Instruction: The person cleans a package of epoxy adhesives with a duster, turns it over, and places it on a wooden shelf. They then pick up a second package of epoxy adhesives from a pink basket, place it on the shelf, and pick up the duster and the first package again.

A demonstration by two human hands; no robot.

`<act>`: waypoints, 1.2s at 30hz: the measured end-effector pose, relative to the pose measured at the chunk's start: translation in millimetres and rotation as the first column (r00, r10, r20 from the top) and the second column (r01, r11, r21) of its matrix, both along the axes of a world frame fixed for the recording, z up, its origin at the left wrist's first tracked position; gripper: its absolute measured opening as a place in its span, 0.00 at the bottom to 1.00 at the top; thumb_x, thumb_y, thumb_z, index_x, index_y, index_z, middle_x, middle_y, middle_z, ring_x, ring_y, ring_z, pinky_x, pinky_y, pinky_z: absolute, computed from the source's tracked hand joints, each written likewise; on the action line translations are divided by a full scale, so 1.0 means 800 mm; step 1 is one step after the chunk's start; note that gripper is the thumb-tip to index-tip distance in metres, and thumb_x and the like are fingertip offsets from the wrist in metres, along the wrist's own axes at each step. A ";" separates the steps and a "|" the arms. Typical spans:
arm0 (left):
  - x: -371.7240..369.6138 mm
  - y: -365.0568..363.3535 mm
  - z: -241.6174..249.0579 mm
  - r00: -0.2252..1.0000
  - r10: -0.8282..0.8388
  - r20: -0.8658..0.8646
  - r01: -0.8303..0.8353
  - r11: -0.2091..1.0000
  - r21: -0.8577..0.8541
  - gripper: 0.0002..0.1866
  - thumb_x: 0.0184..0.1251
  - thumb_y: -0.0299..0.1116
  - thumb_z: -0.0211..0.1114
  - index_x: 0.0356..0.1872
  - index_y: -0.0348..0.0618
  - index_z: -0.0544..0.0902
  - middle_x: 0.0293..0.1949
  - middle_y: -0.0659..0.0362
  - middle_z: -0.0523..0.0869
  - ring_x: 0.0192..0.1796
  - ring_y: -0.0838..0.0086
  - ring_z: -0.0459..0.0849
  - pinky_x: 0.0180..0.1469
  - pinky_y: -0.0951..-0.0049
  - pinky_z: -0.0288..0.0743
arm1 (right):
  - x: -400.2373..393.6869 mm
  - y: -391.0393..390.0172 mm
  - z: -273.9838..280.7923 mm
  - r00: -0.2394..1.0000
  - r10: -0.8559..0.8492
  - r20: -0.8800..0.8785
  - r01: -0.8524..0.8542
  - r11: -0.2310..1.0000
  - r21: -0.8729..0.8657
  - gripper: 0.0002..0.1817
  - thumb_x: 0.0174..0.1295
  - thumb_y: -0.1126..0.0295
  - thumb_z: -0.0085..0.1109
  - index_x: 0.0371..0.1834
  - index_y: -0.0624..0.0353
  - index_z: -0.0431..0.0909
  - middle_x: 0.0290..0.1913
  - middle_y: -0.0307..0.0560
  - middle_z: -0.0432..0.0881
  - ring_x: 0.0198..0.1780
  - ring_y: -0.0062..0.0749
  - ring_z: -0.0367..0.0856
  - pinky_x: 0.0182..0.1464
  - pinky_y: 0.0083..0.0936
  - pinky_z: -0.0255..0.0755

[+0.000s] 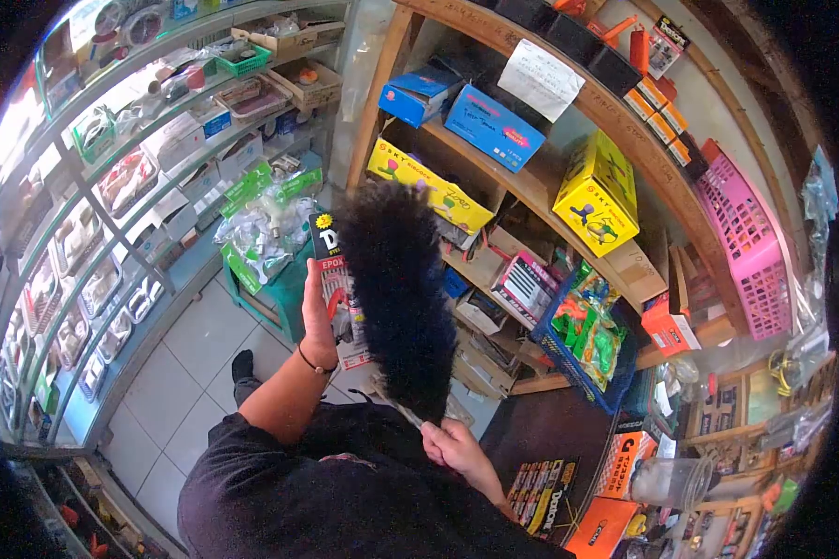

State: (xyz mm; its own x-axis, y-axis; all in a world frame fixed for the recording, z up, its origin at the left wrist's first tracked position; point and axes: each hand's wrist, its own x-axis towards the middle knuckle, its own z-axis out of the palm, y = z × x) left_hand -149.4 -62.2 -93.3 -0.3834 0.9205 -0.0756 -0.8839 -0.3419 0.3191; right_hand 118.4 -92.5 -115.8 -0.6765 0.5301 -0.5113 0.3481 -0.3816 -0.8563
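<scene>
My right hand grips the handle of a black feather duster, whose bushy head stands up in front of the wooden shelves. My left hand holds a carded product pack with red and black print, raised beside the duster head. The duster feathers partly cover the pack's right side. A dark band sits on my left wrist.
Wooden shelves at the right carry yellow boxes, blue boxes, a pink basket and a blue crate of green packs. A glass display cabinet runs along the left. A green stool with bagged goods stands on the tiled floor.
</scene>
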 end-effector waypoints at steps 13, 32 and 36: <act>0.011 0.025 -0.004 0.863 -0.479 -0.160 0.501 0.774 0.387 0.30 0.65 0.55 0.43 0.57 0.40 0.67 0.52 0.51 0.75 0.53 0.64 0.74 0.55 0.63 0.68 | 0.012 -0.002 -0.010 0.972 0.144 0.185 -0.186 0.954 0.235 0.22 0.65 0.57 0.46 0.15 0.58 0.65 0.14 0.34 0.67 0.16 0.18 0.64 0.19 0.20 0.59; 0.013 0.027 -0.007 0.961 -0.231 -0.151 0.250 0.961 0.122 0.28 0.64 0.55 0.45 0.52 0.42 0.72 0.48 0.52 0.77 0.50 0.68 0.77 0.50 0.63 0.73 | 0.007 0.002 -0.006 0.961 0.128 0.246 -0.188 0.953 0.239 0.22 0.64 0.57 0.48 0.15 0.60 0.68 0.14 0.34 0.68 0.18 0.18 0.63 0.21 0.20 0.60; 0.003 0.038 -0.026 1.000 -0.009 -0.013 0.010 0.998 0.064 0.28 0.65 0.54 0.43 0.51 0.40 0.72 0.47 0.52 0.77 0.51 0.67 0.76 0.49 0.62 0.74 | 0.001 0.005 -0.014 0.987 -0.005 0.159 -0.031 0.975 0.222 0.22 0.64 0.57 0.48 0.15 0.59 0.68 0.14 0.34 0.67 0.18 0.18 0.63 0.21 0.20 0.60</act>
